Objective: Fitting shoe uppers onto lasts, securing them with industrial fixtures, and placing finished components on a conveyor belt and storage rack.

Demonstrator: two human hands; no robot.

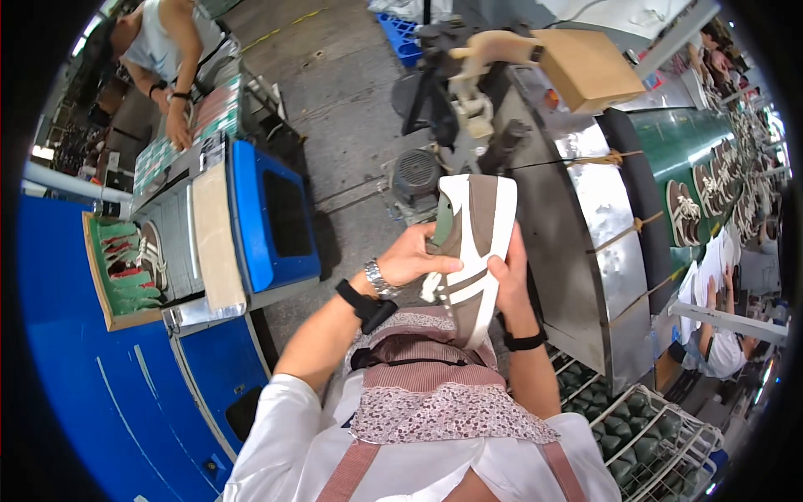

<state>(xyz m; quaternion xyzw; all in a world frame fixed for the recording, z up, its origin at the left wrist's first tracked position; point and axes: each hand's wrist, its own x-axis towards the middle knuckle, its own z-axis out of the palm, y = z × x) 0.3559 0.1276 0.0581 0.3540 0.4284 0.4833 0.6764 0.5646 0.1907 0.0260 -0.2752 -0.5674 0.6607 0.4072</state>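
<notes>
Both hands hold one sneaker (478, 238), brown and white with a white sole edge and a green lining, in front of my apron. Its heel points away from me and its toe points down toward my waist. My left hand (416, 261) grips the shoe by the opening, thumb laid across the side. White laces hang just below those fingers. My right hand (512, 280) wraps around the sole side, with the thumb pressed on the white edge. Most of the right fingers are hidden behind the shoe.
At left, a blue machine (272, 222) stands beside a wooden-edged tray (113, 321) and a brown shoe (152, 255). A co-worker (171, 38) works behind it. On the right, a green conveyor (661, 138) carries several shoes. A cardboard box (585, 67) and a wire cart (669, 443) flank it.
</notes>
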